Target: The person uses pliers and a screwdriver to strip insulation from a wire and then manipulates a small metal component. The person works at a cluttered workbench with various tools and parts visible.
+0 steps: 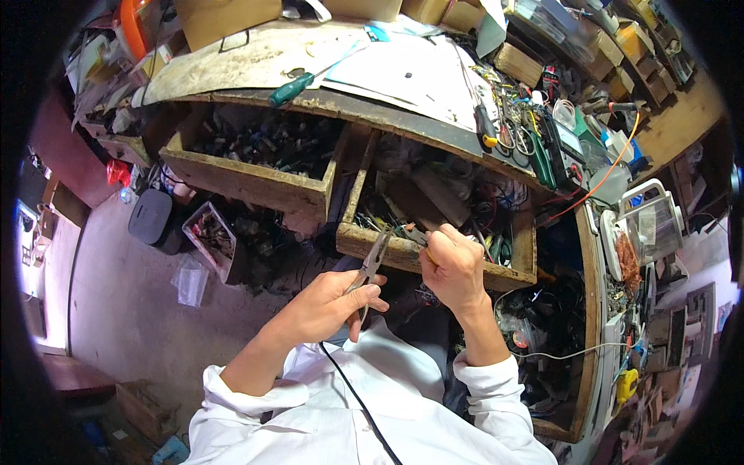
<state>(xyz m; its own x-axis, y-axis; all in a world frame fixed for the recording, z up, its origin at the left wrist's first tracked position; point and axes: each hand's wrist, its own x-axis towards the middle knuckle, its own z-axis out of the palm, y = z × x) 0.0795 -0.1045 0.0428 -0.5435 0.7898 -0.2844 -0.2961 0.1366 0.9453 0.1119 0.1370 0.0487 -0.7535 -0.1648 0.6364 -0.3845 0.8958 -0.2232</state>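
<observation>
My left hand (329, 306) is closed around a pair of long-nose pliers (375, 260), their grey jaws pointing up toward the open right drawer (418, 252). In my right hand (453, 260), closed in a fist, is a second plier-like tool (417, 235); its short grey head sticks out to the left and its handles are mostly hidden by my fingers. The two tool heads are close together above the drawer's front board. A small reddish bit shows by the right tool's tip, too small to name. Inside that drawer lie tools, wires and a brown block.
A left drawer (256, 182) full of dark small parts stands open beside it. On the bench (232, 66) lie a green-handled screwdriver (293, 89), white paper (411, 77) and another screwdriver (486, 128). An open side drawer (589, 325) is at my right; a bin (213, 240) stands on the floor.
</observation>
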